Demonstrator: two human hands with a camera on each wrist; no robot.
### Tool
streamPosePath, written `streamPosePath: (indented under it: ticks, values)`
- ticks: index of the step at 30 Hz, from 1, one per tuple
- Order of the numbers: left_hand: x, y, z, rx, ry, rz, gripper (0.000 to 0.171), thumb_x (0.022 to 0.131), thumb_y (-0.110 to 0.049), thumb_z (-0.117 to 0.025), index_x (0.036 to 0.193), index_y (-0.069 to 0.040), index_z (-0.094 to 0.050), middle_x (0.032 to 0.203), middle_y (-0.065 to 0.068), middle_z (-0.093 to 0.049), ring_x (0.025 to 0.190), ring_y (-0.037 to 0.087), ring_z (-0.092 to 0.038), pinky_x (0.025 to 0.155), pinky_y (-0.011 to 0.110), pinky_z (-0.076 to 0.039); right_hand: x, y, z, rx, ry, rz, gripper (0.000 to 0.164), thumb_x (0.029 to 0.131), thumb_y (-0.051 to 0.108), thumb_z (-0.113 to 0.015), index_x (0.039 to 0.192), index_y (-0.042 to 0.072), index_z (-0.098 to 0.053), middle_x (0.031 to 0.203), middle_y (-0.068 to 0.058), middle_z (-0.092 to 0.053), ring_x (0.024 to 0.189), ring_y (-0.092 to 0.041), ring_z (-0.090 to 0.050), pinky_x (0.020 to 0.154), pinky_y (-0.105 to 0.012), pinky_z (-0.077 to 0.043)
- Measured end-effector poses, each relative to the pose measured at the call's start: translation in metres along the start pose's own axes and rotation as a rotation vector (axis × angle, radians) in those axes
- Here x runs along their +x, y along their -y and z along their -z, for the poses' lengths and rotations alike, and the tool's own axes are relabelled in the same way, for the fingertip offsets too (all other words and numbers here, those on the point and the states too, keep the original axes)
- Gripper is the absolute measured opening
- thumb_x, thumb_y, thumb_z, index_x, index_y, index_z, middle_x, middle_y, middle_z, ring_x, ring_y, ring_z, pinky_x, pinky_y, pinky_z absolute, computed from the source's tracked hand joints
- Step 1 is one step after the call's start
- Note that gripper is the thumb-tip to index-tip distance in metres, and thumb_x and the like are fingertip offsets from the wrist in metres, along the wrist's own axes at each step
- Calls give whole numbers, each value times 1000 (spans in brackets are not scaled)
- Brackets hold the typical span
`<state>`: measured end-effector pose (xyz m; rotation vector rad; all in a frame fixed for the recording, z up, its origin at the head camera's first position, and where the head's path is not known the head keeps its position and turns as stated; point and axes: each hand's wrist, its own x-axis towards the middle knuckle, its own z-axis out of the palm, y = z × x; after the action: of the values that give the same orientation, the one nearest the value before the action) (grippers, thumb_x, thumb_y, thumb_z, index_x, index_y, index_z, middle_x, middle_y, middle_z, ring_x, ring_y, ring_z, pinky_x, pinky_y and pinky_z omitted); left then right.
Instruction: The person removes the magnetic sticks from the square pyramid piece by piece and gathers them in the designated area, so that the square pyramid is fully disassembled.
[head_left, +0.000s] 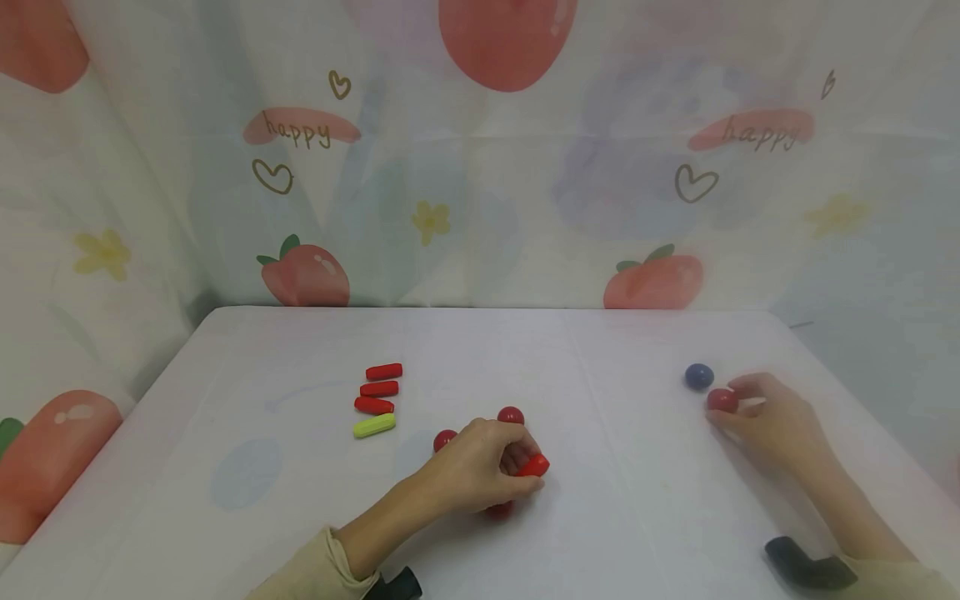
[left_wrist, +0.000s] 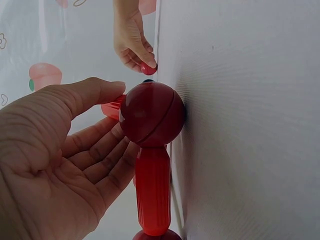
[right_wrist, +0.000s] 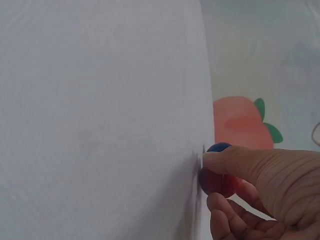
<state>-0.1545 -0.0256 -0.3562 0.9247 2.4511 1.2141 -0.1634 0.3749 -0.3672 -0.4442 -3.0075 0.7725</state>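
The left hand [head_left: 476, 467] holds a red stick [head_left: 534, 465] between thumb and fingertips, low over the white table [head_left: 622, 533]. Three red balls lie about that hand: a far ball [head_left: 511, 415] beyond the knuckles, a side ball [head_left: 445, 440] partly covered by the back of the hand, and a near ball [head_left: 500, 510] mostly hidden under it. The left wrist view shows an upright-looking stick [left_wrist: 153, 190] spanning from one red ball to another; whether the held stick is joined to a ball is hard to tell, as the nearer ball covers its end.

Near the table's right side, the right hand [head_left: 783, 425] pinches a small red ball [head_left: 722, 400] in its thumb and fingers, with a blue ball [head_left: 699, 377] just beside it.

To the left, three red sticks [head_left: 379, 388] and a yellow-green stick [head_left: 374, 426] lie in a row. Behind the table hangs a printed cloth [head_left: 517, 183].
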Motion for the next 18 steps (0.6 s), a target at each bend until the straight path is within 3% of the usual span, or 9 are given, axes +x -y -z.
streamPosePath:
  ticks: [2,5,11,18]
  values:
    - [0,-1,0,0,-4,3,15,85,-14,-83,95,-12,-72,79,-12,-65,71,0,-58,69,16,-52,-2,3,3,-22,-4,-11,75,90,38,-78,138,-8,-43,124,-34,-53,103,-49,-55,82,-59,-53]
    - [0,0,0,4,-12,-3,16,85,-14,-84,96,-12,-72,81,-12,-65,72,-1,-58,70,16,-52,-9,13,8,-44,-47,39,76,88,36,-80,138,-10,-45,120,-35,-55,94,-45,-59,75,-53,-56]
    - [0,0,1,21,-43,-23,19,85,-17,-84,99,-15,-73,82,-13,-66,71,-2,-58,67,16,-52,-33,53,2,-4,-102,241,62,87,33,-83,129,-3,-56,101,-20,-65,79,-27,-59,59,-30,-52]
    - [-1,-1,2,37,-61,-41,20,84,-19,-86,101,-16,-76,78,-15,-65,62,-1,-55,53,19,-50,-61,99,-20,85,-58,474,39,79,23,-89,108,6,-68,98,-7,-71,73,-9,-59,59,-22,-50]
